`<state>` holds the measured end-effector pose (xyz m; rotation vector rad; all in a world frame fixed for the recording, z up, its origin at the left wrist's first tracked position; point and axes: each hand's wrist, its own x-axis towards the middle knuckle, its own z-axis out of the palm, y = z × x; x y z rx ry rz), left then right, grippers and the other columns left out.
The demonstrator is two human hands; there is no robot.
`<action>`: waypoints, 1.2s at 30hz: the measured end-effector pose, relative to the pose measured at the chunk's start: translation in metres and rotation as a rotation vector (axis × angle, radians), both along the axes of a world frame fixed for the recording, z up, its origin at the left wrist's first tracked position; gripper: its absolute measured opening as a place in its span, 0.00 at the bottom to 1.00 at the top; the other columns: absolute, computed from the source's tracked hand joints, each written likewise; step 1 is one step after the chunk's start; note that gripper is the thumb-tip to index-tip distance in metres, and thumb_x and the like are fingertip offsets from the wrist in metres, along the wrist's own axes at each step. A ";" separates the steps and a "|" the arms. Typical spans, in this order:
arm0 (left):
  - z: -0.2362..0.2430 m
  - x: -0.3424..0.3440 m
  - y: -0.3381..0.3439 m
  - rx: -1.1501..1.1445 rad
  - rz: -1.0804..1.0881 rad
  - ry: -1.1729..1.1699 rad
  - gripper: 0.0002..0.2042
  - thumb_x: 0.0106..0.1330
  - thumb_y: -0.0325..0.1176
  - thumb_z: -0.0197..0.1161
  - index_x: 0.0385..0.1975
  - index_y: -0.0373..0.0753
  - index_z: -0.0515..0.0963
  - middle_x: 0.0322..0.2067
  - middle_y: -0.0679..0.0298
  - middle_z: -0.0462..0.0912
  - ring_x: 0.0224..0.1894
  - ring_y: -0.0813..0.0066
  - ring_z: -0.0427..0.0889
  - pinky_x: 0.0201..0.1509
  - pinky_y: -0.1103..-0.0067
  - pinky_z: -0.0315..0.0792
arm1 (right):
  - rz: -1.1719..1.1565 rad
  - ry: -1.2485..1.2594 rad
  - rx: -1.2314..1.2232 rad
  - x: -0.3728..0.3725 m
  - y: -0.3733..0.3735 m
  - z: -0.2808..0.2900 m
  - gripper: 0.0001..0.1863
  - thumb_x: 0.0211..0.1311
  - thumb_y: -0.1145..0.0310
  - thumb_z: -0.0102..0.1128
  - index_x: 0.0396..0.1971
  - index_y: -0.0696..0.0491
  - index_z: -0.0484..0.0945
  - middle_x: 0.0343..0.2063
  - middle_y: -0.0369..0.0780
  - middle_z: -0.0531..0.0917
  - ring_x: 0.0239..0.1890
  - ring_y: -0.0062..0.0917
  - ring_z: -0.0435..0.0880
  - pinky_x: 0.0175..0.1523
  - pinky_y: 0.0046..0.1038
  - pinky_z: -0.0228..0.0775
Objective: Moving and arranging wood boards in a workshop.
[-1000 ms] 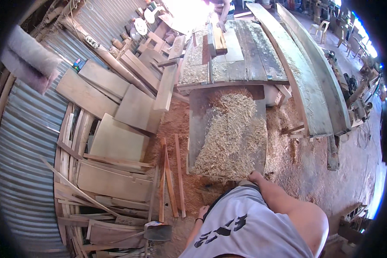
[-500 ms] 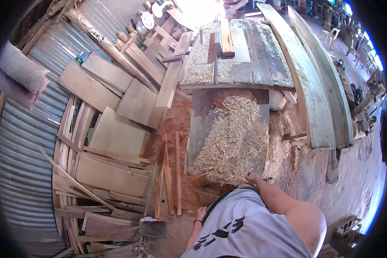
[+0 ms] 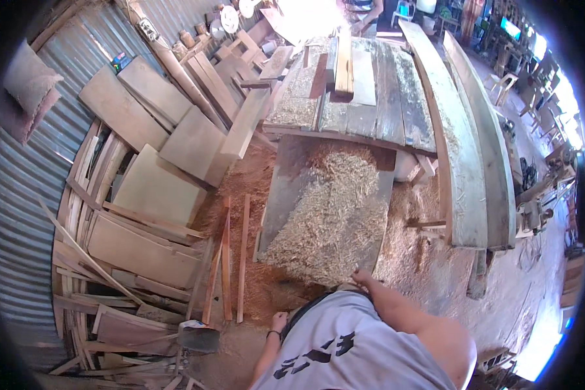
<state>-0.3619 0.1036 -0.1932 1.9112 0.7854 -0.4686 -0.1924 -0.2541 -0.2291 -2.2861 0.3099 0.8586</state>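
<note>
I cannot tell whether right hand [image 3: 361, 277] or left hand [image 3: 279, 321] grips anything; tilting the board [image 3: 291, 182] just ahead could spill its shavings [image 3: 331, 211].

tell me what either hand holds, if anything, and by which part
Left hand: nothing visible in it. Right hand: at the near right corner of the shavings-strewn board; whether it grips it cannot be told.
</note>
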 end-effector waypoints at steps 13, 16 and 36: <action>0.003 -0.022 0.000 0.034 0.116 -0.030 0.08 0.51 0.34 0.52 0.21 0.36 0.75 0.20 0.62 0.77 0.26 0.76 0.75 0.31 0.81 0.68 | 0.011 -0.035 -0.014 -0.013 0.011 0.022 0.14 0.37 0.62 0.51 0.21 0.57 0.77 0.18 0.46 0.77 0.21 0.31 0.77 0.27 0.31 0.69; 0.012 -0.013 -0.011 0.019 0.129 -0.057 0.08 0.50 0.33 0.52 0.20 0.36 0.75 0.19 0.63 0.77 0.25 0.76 0.75 0.31 0.81 0.68 | -0.007 -0.023 -0.031 -0.013 -0.001 0.014 0.15 0.38 0.62 0.50 0.22 0.58 0.76 0.17 0.45 0.76 0.19 0.31 0.76 0.23 0.31 0.69; 0.005 -0.043 0.002 0.059 0.176 -0.125 0.09 0.51 0.32 0.50 0.18 0.35 0.74 0.19 0.64 0.77 0.23 0.76 0.74 0.29 0.81 0.68 | 0.169 0.176 -0.148 -0.001 0.025 0.022 0.19 0.39 0.58 0.49 0.28 0.56 0.76 0.27 0.45 0.78 0.28 0.32 0.77 0.31 0.29 0.70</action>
